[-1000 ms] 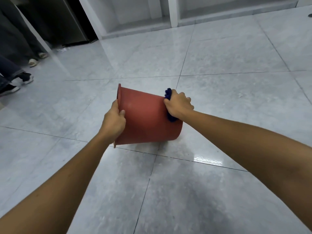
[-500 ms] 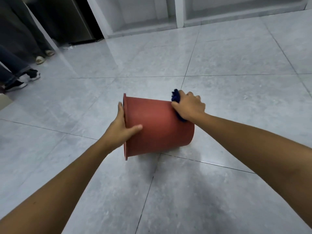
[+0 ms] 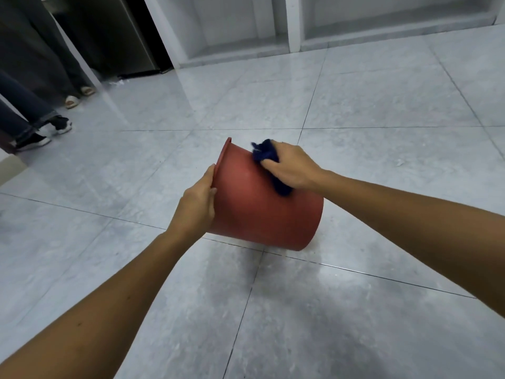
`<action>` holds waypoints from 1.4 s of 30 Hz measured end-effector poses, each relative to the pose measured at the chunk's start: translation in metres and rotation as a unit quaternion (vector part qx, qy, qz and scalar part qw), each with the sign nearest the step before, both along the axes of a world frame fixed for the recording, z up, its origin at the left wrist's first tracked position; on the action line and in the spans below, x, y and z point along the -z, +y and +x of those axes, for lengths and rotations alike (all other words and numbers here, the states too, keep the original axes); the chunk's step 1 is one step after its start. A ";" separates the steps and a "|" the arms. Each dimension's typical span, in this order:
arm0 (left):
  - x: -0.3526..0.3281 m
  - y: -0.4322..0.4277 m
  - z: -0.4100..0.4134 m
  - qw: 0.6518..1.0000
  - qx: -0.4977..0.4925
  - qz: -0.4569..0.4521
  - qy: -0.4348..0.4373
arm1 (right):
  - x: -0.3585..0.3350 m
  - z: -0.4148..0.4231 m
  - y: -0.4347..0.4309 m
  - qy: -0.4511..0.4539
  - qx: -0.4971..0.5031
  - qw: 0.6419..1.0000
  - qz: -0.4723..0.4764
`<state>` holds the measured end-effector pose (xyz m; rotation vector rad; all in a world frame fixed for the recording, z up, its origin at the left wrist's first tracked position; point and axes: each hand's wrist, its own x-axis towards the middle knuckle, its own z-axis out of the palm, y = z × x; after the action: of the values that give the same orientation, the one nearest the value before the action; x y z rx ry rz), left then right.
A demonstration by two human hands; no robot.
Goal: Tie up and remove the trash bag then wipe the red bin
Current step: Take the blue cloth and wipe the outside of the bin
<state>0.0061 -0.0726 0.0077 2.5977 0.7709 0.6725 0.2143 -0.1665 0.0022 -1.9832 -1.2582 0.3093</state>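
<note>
The red bin [image 3: 262, 212] is tipped on its side above the tiled floor, its open mouth facing left and away, its base at the lower right. My left hand [image 3: 198, 203] grips the rim at the bin's left edge. My right hand [image 3: 291, 166] holds a dark blue cloth [image 3: 266, 154] bunched in its fingers and presses it on the upper side of the bin's wall. Part of the cloth shows below the hand too. No trash bag is in view.
Grey glossy floor tiles [image 3: 355, 310] spread all round. Legs and shoes of people [image 3: 41, 127] stand at the far left. A dark appliance [image 3: 114, 36] and white low shelf openings [image 3: 300, 28] line the back wall.
The bin has been turned and tilted, its rim now higher and the base lower right. My right hand slid the cloth up along the wall towards the rim. My left hand regripped the rim.
</note>
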 end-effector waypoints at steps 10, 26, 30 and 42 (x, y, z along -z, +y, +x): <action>-0.008 -0.002 0.013 0.999 0.015 -0.033 -0.008 | -0.023 -0.019 0.043 0.021 0.073 0.997 0.005; -0.015 0.007 0.016 0.997 0.002 0.032 0.065 | 0.031 0.012 0.001 0.077 0.245 0.965 -0.052; -0.015 0.005 0.019 0.998 0.021 0.029 0.055 | 0.050 0.036 -0.029 0.189 0.324 0.913 -0.160; -0.012 0.005 0.050 0.999 -0.045 -0.007 -0.017 | 0.029 -0.026 -0.019 -0.077 0.134 0.988 -0.007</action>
<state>0.0556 -0.0675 0.0194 2.5436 0.8841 0.7333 0.1880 -0.1860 -0.0267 -2.1920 -1.0667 0.0330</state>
